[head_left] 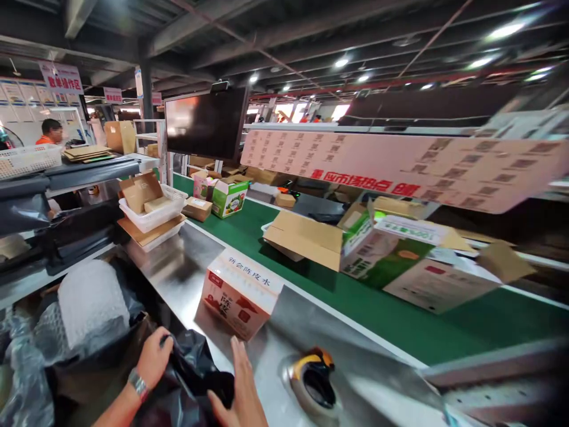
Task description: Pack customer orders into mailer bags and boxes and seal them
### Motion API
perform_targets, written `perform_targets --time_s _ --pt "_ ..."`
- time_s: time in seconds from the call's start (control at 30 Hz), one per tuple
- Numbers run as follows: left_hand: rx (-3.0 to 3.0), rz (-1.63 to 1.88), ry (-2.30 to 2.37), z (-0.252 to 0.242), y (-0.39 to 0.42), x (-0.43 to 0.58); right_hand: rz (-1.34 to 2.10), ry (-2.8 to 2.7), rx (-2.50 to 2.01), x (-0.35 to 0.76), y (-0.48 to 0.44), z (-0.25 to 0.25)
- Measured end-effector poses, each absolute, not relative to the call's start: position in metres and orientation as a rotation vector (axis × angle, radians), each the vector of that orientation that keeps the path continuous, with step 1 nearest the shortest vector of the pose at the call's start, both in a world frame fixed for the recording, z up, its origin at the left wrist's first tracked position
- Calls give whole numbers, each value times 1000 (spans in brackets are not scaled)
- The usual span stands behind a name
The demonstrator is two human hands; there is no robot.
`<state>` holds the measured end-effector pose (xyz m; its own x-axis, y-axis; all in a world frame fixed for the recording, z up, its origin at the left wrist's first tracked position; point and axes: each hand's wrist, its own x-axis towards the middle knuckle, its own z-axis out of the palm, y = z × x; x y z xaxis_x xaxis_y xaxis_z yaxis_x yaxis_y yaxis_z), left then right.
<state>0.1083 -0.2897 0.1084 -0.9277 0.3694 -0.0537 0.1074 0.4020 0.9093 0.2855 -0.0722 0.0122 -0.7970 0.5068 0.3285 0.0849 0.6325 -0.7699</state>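
Note:
My left hand (153, 359), with a metal watch on its wrist, is closed on the gathered edge of a black plastic bag (195, 350) at the bottom of the view. My right hand (240, 385) is beside the same bag, fingers stretched and thumb apart; whether it touches the plastic I cannot tell. Just beyond it, a red-and-white carton (240, 293) with Chinese lettering sits closed on the metal table (178, 261). Right of that hand, a tape dispenser (313, 379) with a yellow-and-black part rests on the metal.
A green conveyor belt (382, 314) runs behind the table, carrying opened cartons (391, 255) and a green fruit box (230, 197). White baskets (153, 209) stand at the left. Bubble wrap (93, 302) lies left of my hands. A monitor (207, 124) stands beyond; a person (50, 131) is far left.

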Motion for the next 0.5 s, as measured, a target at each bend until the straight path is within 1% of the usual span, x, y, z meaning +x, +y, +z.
perform_targets --time_s 0.07,0.17,0.27,0.33,0.4,0.5 --pt "573 1455 2392 117 -273 133 907 -2398 -318 270 -82 11" --pt "705 1293 2423 125 -259 155 835 -2504 -381 253 -85 -1" --pt "732 1138 2474 125 -259 157 843 -2653 -517 250 -85 -23" --pt "720 1089 2474 122 -261 152 870 -2731 -518 253 -90 -32" --pt "715 1070 2443 119 -265 146 905 -2764 -483 255 -96 -33" --pt "756 1064 2369 116 -272 133 1019 -2756 -453 252 -101 -21"
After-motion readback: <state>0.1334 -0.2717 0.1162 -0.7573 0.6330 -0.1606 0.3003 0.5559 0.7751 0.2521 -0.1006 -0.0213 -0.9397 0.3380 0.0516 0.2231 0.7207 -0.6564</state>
